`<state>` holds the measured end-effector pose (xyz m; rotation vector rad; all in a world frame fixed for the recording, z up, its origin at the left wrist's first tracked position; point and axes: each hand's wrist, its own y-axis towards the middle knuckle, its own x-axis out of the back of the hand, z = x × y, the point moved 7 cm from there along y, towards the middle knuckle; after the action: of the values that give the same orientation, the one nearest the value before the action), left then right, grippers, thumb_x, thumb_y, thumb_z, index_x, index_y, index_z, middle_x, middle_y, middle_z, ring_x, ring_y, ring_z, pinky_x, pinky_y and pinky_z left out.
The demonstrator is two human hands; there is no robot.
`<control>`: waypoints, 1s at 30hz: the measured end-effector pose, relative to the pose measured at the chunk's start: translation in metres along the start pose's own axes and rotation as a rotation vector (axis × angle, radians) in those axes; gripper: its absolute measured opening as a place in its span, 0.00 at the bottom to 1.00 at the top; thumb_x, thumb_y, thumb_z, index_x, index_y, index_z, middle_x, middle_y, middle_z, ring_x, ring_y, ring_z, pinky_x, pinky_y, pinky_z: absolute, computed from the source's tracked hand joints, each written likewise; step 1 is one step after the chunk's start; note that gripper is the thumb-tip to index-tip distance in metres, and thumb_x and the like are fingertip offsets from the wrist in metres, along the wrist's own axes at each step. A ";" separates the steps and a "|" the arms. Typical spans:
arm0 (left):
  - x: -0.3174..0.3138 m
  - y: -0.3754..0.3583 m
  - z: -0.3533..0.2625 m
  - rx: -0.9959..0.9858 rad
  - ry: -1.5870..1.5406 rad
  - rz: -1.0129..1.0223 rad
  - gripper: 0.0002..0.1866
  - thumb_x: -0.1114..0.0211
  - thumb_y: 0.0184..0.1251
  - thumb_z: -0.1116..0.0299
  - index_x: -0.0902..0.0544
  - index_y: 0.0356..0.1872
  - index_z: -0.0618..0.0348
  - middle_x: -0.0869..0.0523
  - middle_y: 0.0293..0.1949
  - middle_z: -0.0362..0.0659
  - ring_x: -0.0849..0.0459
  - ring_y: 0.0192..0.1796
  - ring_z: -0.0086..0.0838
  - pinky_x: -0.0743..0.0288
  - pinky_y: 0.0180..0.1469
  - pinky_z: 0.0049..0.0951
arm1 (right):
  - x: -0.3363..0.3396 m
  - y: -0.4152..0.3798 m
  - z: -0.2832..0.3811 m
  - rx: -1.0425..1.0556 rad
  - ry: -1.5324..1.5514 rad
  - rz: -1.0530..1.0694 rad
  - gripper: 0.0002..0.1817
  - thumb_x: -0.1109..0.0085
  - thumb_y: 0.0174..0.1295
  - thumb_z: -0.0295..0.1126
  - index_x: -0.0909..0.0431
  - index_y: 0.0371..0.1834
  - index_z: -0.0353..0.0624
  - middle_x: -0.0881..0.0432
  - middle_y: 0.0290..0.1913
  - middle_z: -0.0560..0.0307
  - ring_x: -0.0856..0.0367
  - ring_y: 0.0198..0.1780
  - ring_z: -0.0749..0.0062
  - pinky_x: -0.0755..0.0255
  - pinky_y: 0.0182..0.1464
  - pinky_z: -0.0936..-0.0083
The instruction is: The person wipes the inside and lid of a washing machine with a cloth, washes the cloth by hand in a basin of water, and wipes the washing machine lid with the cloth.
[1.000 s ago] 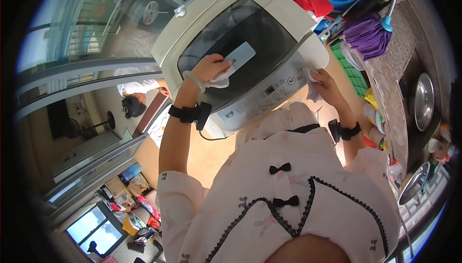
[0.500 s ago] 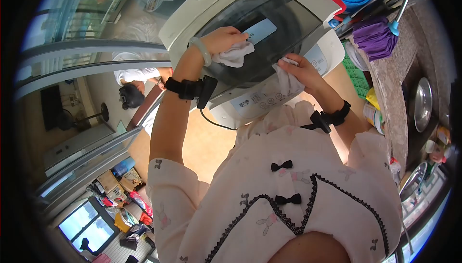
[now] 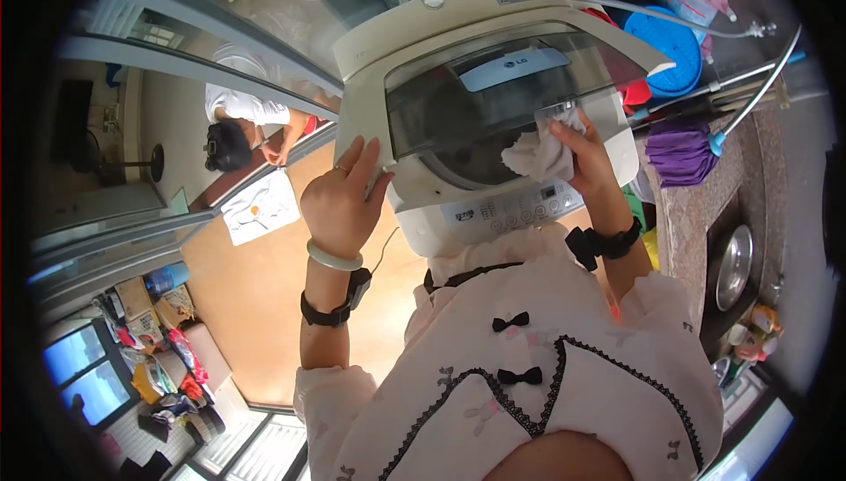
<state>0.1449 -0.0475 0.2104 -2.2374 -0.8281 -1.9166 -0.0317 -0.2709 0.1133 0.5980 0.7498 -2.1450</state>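
A top-loading washing machine (image 3: 361, 85) with an LG label stands in front of me. Its dark see-through lid (image 3: 423, 85) is tilted partly up, and a gap below its front edge shows the drum (image 3: 471, 168). My right hand (image 3: 589, 157) is closed on a white cloth (image 3: 542, 157), which hangs bunched from the fingers by the lid's front edge. At the machine's left front corner is my left hand (image 3: 339, 203), fingers spread, with fingertips right at the lid's corner and no cloth showing in it. Below the drum opening runs the control panel (image 3: 511, 210).
Beyond a glass door on the left, a person (image 3: 251, 115) bends over near a white printed cloth (image 3: 260, 206) on the floor. To the right are a blue basin (image 3: 665, 54), a purple mop head (image 3: 680, 153) and a stone counter (image 3: 683, 225). A grey hose (image 3: 599, 5) crosses behind the machine.
The lid has tilted up. My left hand has left the lid's middle for its left corner, and its cloth no longer shows there. My right hand has risen slightly with a cloth.
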 end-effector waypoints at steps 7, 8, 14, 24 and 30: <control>0.006 -0.003 -0.002 -0.013 0.113 -0.355 0.13 0.31 0.50 0.65 0.17 0.38 0.54 0.14 0.39 0.43 0.28 0.16 0.23 0.37 0.20 0.21 | -0.066 0.003 -0.043 -0.158 -0.169 0.111 0.16 0.33 0.51 0.25 0.24 0.43 0.37 0.19 0.37 0.57 0.19 0.39 0.74 0.25 0.38 0.78; 0.005 -0.003 -0.002 -0.009 0.113 -0.354 0.13 0.31 0.50 0.64 0.17 0.37 0.54 0.14 0.38 0.43 0.28 0.16 0.22 0.38 0.20 0.20 | -0.075 0.004 -0.051 -0.196 -0.218 0.160 0.16 0.33 0.51 0.27 0.23 0.43 0.37 0.19 0.36 0.58 0.20 0.38 0.76 0.26 0.37 0.80; 0.002 -0.006 -0.003 -0.011 0.073 -0.352 0.12 0.31 0.50 0.64 0.16 0.36 0.56 0.14 0.37 0.43 0.31 0.15 0.20 0.42 0.19 0.19 | -0.081 0.006 -0.076 -0.422 -0.679 0.122 0.16 0.34 0.53 0.32 0.22 0.44 0.37 0.17 0.36 0.59 0.21 0.37 0.80 0.28 0.37 0.85; 0.002 -0.006 0.000 0.037 0.048 -0.279 0.13 0.31 0.49 0.68 0.16 0.38 0.55 0.14 0.41 0.42 0.30 0.16 0.21 0.40 0.22 0.21 | -0.061 0.004 -0.086 -0.451 -0.479 -0.008 0.15 0.35 0.52 0.26 0.22 0.44 0.40 0.20 0.40 0.61 0.24 0.40 0.80 0.29 0.39 0.79; 0.001 -0.010 0.000 0.033 0.049 -0.264 0.12 0.32 0.50 0.69 0.16 0.38 0.54 0.15 0.43 0.43 0.32 0.16 0.21 0.42 0.21 0.22 | -0.066 0.002 -0.065 -0.323 -0.522 0.147 0.17 0.33 0.51 0.29 0.23 0.45 0.42 0.21 0.41 0.63 0.26 0.41 0.82 0.30 0.39 0.80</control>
<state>0.1407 -0.0383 0.2082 -2.1444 -1.1902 -2.0375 0.0199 -0.1944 0.1072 -0.0784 0.7072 -1.8686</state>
